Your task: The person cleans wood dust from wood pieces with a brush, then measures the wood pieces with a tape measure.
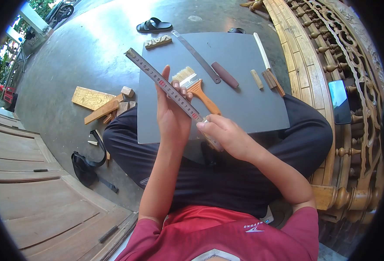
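A tape measure's steel blade (172,92) is drawn out and slants up to the left above a grey board. My right hand (227,135) is closed around its case end, which the fingers mostly cover. Behind the middle of the blade is my left hand (174,115), palm up, one finger pointing upward and the others partly curled against the strip. Just beyond the hands, a paintbrush (205,99) with pale bristles and an orange handle lies on the board (253,117). Farther up rest a flat metal strip (196,56) and a reddish-brown bar (225,75).
A carved wood block (158,42) and small wooden pieces (270,79) lie on the board. Wood offcuts (103,108) and a black bag (85,167) are on the floor at left. A phone (340,102) rests on the wooden bench at right. A sandal (154,25) sits beyond.
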`<action>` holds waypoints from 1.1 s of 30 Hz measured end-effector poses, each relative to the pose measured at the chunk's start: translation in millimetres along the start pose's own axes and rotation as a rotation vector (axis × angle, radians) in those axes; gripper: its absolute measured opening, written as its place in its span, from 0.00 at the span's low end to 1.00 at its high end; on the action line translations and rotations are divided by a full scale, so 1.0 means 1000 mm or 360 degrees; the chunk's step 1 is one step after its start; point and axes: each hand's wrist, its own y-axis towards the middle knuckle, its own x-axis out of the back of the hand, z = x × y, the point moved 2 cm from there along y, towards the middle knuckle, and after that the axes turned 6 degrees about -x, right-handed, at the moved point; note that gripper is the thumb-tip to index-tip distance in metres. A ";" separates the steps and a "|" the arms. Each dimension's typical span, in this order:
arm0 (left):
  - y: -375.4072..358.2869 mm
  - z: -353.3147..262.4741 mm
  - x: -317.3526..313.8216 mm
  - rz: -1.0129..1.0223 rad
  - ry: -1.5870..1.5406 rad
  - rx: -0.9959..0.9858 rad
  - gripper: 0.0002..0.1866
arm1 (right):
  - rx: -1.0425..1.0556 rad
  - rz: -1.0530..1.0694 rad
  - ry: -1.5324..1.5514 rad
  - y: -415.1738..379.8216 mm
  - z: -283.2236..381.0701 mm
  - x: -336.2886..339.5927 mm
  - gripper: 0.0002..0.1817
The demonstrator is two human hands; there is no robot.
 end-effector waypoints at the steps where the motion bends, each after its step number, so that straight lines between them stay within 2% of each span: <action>1: 0.000 -0.002 -0.002 -0.0003 -0.0004 -0.0001 0.29 | 0.0009 -0.0010 -0.0017 0.001 -0.002 0.000 0.30; 11: 0.008 -0.014 0.009 0.0065 -0.0108 -0.0004 0.26 | -0.0035 0.0108 -0.0160 -0.005 0.004 0.004 0.30; 24: 0.000 -0.006 0.029 -0.0131 -0.0069 0.0048 0.27 | -0.0069 -0.0031 -0.0412 -0.010 0.007 0.009 0.30; 33: 0.000 -0.005 0.017 -0.0052 -0.0121 0.0030 0.28 | -0.0021 -0.0068 -0.0389 -0.008 0.001 0.006 0.28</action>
